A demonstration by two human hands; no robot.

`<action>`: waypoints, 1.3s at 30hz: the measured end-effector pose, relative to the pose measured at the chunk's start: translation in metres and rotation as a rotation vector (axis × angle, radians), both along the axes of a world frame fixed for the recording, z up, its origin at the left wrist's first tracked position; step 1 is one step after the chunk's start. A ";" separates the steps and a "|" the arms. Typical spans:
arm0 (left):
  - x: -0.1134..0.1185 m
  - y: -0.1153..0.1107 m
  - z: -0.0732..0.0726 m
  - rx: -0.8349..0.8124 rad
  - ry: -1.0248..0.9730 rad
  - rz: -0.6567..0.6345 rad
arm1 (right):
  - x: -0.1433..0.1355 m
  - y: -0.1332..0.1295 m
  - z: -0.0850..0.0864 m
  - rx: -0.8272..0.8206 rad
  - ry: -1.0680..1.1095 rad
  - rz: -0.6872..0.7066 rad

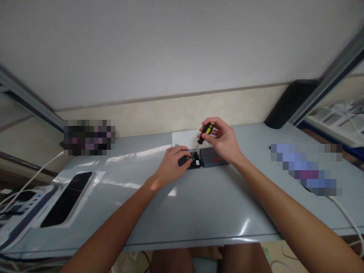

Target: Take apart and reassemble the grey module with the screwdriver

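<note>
My right hand (223, 138) is closed around the black and yellow handle of a screwdriver (207, 132). Its thin shaft slants down to a dark open device with a green circuit board (196, 163). My left hand (176, 163) grips the left end of this board, with thumb and fingers curled over a dark part. The fingers hide some of it, and the exact contact of the screwdriver tip is too small to make out. Against the board's right side lies a flat grey metal case (214, 158) with a reddish mark, below my right hand.
Behind the hands lies a white sheet (184, 137). A smartphone (68, 199) and a power strip (25, 212) are on the left of the grey table (199, 208). Blurred-out objects lie at both sides. A black cylinder (292, 104) leans at the back right.
</note>
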State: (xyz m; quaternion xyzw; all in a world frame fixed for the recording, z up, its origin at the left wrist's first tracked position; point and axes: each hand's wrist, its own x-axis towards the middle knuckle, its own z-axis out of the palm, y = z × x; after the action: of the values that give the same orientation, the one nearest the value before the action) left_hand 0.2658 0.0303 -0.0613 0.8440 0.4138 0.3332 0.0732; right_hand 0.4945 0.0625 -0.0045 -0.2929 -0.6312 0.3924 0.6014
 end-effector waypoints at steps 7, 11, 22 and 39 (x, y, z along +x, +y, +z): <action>-0.006 0.006 0.001 -0.022 -0.017 0.011 | 0.003 0.006 -0.002 0.041 0.114 -0.116; -0.023 0.015 0.011 0.000 -0.162 0.078 | 0.010 0.019 -0.014 0.013 0.172 -0.262; 0.007 0.043 0.038 -0.183 0.206 0.076 | 0.011 0.017 -0.019 0.172 0.025 -0.568; -0.013 0.066 0.031 -0.165 0.089 0.154 | -0.016 -0.018 -0.014 0.294 -0.113 -0.320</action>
State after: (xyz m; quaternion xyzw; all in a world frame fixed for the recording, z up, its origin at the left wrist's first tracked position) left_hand 0.2531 0.0961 -0.0298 0.8147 0.5064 0.2650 0.0983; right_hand 0.4786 0.0443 -0.0181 -0.3200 -0.6597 0.1785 0.6562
